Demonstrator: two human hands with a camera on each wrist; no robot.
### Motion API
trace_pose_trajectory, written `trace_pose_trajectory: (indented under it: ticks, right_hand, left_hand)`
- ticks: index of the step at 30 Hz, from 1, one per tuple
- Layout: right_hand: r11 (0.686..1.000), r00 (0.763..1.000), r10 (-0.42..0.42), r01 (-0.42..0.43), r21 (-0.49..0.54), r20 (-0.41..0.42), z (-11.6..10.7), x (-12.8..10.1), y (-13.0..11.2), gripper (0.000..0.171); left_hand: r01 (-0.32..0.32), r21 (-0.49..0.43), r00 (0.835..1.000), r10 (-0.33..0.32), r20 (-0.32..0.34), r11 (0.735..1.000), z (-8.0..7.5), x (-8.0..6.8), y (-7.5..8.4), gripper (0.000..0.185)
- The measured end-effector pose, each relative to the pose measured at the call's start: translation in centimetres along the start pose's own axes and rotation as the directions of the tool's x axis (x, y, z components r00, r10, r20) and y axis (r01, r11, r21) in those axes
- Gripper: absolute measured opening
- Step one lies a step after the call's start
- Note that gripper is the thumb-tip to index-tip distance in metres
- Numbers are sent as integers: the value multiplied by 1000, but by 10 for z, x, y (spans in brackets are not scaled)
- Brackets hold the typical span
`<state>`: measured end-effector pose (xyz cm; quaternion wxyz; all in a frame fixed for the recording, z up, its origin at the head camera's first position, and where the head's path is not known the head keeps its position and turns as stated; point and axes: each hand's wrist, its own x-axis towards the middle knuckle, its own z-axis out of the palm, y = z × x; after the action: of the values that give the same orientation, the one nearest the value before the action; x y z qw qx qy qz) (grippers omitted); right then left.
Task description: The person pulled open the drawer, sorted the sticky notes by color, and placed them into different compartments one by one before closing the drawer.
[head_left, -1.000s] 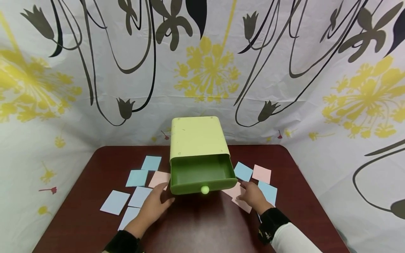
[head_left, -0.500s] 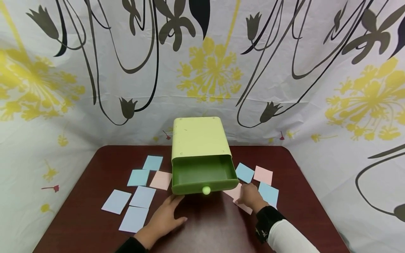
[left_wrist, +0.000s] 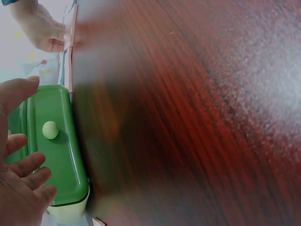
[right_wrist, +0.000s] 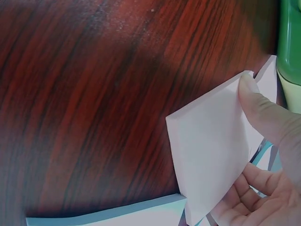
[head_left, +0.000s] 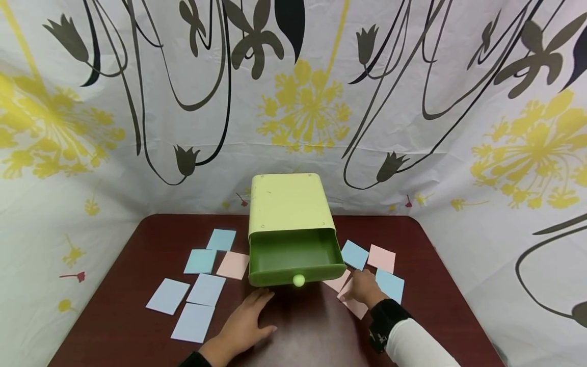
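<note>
My right hand [head_left: 364, 288] pinches a pink sticky-note pad [right_wrist: 211, 136] by its edges, thumb at one side and fingers at the other; in the right wrist view the pad looks slightly tilted. In front of the box, my left hand [head_left: 245, 326] is open, fingers spread and holding nothing, its fingertips close below the drawer's front. A pale yellow-green box [head_left: 289, 204] stands at the middle of the table with its dark green drawer [head_left: 275, 277] pulled out, nothing inside it. The drawer carries a light green round knob [left_wrist: 50, 130].
Left of the box lie blue pads [head_left: 222, 239], a pink pad [head_left: 233, 265] and several lavender pads [head_left: 192, 322]. On the right are blue pads [head_left: 390, 284] and other pink pads [head_left: 381, 259]. A flower-patterned cloth [head_left: 293, 122] hangs behind the dark wooden table [head_left: 114, 316].
My left hand has moved right and nearer, from beside the left pads to before the drawer. The right hand has come down and taken hold of the pink pad.
</note>
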<state>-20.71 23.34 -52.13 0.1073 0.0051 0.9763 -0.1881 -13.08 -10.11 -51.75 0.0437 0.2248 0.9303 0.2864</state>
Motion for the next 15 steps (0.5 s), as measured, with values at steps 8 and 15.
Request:
trace_pose_trajectory:
  ticks: [8,15]
  right_hand:
    - [999,1000,13,-12,49,-18,4,1,0,62]
    - [994,998,-18,24,105,-59,-4,-3,-2,51]
  left_hand:
    - [5,5,1000,-5,-2,1000,0,-2,1,70]
    - [29,0,1000,-29,5,1000,-1,-4,0,71]
